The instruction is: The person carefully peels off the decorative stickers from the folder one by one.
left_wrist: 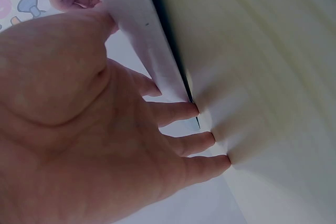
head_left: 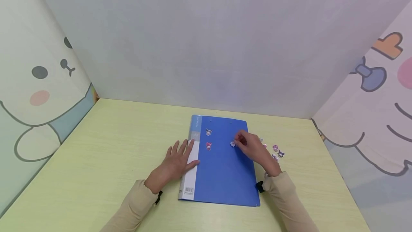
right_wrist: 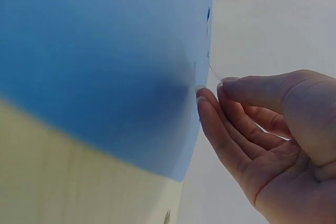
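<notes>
A blue ring binder folder (head_left: 222,174) with a white and light-blue spine lies on the table. My left hand (head_left: 176,160) rests spread over its spine; in the left wrist view some fingertips reach past the edge onto the tabletop. Between thumb and finger, my right hand (head_left: 252,146) pinches a small sticker (head_left: 233,143) just over the upper right of the cover. The right wrist view shows that sticker only as a thin edge. A dark-eared character sticker (head_left: 209,132) and a pink one (head_left: 209,146) are on the cover near the spine.
Several loose stickers (head_left: 281,154) lie on the table right of the folder, some partly hidden by my right hand. A pale wall (head_left: 206,46) stands behind the table (head_left: 128,135). Cartoon-printed sheets (head_left: 29,81) hang at both sides.
</notes>
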Available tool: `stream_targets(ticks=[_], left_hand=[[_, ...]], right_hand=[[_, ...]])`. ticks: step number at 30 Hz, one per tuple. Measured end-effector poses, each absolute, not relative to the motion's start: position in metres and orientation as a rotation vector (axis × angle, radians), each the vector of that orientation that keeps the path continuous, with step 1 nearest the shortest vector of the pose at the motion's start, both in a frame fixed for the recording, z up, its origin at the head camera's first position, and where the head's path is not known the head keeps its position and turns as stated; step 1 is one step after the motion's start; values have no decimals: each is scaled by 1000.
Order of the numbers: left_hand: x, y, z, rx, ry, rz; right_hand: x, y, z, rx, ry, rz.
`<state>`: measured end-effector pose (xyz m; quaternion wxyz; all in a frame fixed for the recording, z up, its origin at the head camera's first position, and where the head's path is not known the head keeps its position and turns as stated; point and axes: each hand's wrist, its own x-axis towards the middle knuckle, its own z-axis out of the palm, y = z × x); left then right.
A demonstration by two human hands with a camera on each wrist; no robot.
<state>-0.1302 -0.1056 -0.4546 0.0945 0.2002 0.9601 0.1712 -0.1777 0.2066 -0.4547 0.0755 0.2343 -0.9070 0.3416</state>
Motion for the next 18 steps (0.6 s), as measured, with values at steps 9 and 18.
stream_targets(ticks=[9, 18], left_hand=[[-129, -106, -455, 596, 2846, 526], [-129, -106, -455, 598, 2839, 542]], right_hand=[[-170, 215, -451, 676, -2763, 1060], [-160, 222, -448, 688, -2776, 1077]])
